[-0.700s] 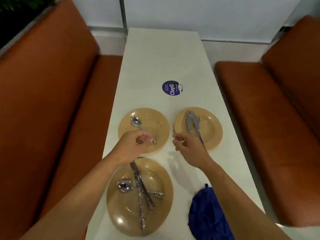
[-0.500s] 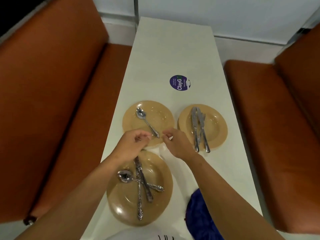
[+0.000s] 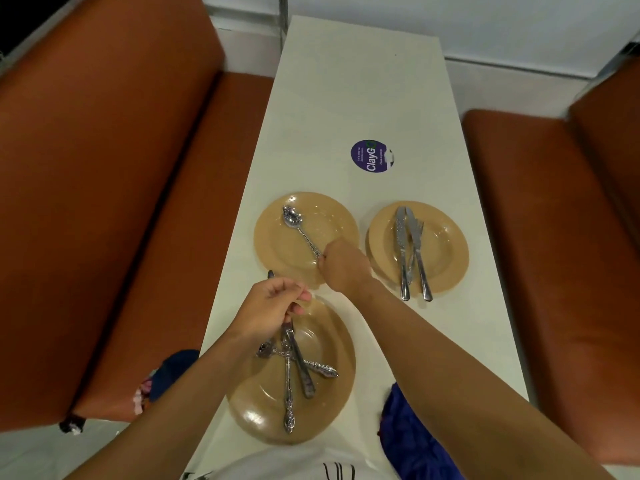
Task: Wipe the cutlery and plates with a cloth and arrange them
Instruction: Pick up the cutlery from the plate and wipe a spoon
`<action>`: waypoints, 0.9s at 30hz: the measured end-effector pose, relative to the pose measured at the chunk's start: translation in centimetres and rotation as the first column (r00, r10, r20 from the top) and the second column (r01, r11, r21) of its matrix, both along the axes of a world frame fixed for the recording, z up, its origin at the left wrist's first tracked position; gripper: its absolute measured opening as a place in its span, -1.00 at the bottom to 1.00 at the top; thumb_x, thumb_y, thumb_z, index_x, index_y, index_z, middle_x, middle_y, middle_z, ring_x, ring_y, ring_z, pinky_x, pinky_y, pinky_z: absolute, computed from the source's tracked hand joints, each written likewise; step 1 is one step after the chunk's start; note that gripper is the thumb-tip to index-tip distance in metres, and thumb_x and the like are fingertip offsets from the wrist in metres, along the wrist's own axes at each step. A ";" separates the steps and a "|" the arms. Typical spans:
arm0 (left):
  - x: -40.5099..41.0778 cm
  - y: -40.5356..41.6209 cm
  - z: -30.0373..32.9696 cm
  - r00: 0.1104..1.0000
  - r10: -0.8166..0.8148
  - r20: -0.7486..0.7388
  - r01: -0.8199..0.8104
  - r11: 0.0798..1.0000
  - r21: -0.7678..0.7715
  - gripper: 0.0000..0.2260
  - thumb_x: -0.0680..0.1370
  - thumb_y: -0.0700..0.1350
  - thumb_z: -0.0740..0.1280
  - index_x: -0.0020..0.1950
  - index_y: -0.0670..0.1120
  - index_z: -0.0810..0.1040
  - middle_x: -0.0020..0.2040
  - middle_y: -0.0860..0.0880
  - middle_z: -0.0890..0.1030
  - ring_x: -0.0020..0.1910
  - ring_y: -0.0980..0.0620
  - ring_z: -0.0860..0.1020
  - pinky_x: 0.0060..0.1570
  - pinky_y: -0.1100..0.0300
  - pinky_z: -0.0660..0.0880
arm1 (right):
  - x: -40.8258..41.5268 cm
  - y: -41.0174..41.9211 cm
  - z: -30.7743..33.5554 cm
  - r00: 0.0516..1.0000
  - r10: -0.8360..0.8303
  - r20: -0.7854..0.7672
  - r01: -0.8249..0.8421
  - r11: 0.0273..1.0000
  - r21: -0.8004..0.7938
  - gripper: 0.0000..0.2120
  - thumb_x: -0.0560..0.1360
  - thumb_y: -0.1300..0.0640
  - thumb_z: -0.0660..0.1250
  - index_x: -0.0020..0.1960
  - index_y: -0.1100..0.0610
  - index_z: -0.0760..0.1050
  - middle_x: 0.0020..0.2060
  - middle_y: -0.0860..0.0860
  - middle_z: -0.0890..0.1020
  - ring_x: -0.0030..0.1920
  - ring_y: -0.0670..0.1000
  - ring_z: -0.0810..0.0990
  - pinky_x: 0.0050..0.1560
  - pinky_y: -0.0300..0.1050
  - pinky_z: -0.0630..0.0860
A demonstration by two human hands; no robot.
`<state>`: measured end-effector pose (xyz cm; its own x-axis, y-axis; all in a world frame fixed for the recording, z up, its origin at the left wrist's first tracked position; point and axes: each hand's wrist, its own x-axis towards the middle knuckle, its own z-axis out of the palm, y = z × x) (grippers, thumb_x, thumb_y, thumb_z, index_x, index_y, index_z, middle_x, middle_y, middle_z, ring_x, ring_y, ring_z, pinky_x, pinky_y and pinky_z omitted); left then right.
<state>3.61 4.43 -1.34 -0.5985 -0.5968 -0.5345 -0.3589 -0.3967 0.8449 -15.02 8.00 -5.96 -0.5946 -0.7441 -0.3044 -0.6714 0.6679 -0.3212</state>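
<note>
Three tan plates sit on the white table (image 3: pixel 363 81). A silver spoon (image 3: pixel 296 221) lies on the far left plate (image 3: pixel 334 216), and my right hand (image 3: pixel 344 265) pinches the end of its handle. The far right plate (image 3: pixel 448 244) carries two knives and a fork (image 3: pixel 410 251). On the near plate (image 3: pixel 266 403), several pieces of cutlery (image 3: pixel 294 368) lie crossed. My left hand (image 3: pixel 273 306) is closed over the top of a knife from that pile, and the knife's tip (image 3: pixel 270 274) pokes out above the fist. A blue cloth (image 3: pixel 412 441) lies at the near right of the table.
A round purple sticker (image 3: pixel 370 156) is on the table beyond the plates. Orange benches flank the table on the left (image 3: pixel 121 168) and right (image 3: pixel 554 254). A dark blue patterned item (image 3: pixel 166 375) rests on the left bench near me.
My right hand moved left from beside the right plate onto the spoon's handle. My left hand left the spoon and drew back to the near plate's knife.
</note>
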 end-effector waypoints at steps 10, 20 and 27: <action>-0.9 -0.3 0.1 0.998 -0.065 0.019 0.064 0.997 0.033 -0.87 0.67 -0.16 0.33 0.20 -0.09 0.62 0.06 -0.10 0.75 -0.13 0.02 0.67 -0.17 0.18 0.57 | 2.5 6.7 3.4 0.765 -0.206 0.610 0.396 0.897 -0.194 -0.69 0.60 0.16 0.32 -0.30 0.22 0.50 -0.46 -0.03 0.44 -0.46 -0.10 0.34 -0.36 -0.16 0.30; -2.3 2.0 0.3 0.980 -0.196 0.032 0.196 0.980 -0.012 -0.83 0.70 -0.18 0.28 0.19 -0.11 0.65 -0.04 -0.03 0.76 -0.19 0.05 0.66 -0.17 0.19 0.64 | 9.7 13.7 6.0 0.476 -0.220 0.851 0.592 0.796 -0.126 -0.78 0.68 0.08 0.33 0.03 0.19 0.68 -0.43 -0.05 0.52 -0.46 -0.12 0.40 -0.38 -0.27 0.37; -0.3 3.5 -0.4 0.964 -0.259 0.052 0.262 0.964 -0.054 -0.84 0.70 -0.19 0.28 0.15 -0.03 0.65 -0.10 -0.03 0.73 -0.15 -0.01 0.63 -0.15 0.14 0.61 | 11.3 17.7 5.4 0.642 -0.242 0.727 0.533 0.823 -0.197 -0.89 0.65 0.05 0.37 0.01 -0.02 0.67 -0.30 -0.11 0.66 -0.31 -0.11 0.57 -0.20 -0.21 0.52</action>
<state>3.34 7.96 -1.71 -0.7142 -0.4551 -0.5318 -0.4806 -0.2335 0.8453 -3.74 25.69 -0.58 -0.6112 -0.6249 -0.4857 0.1017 0.5466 -0.8312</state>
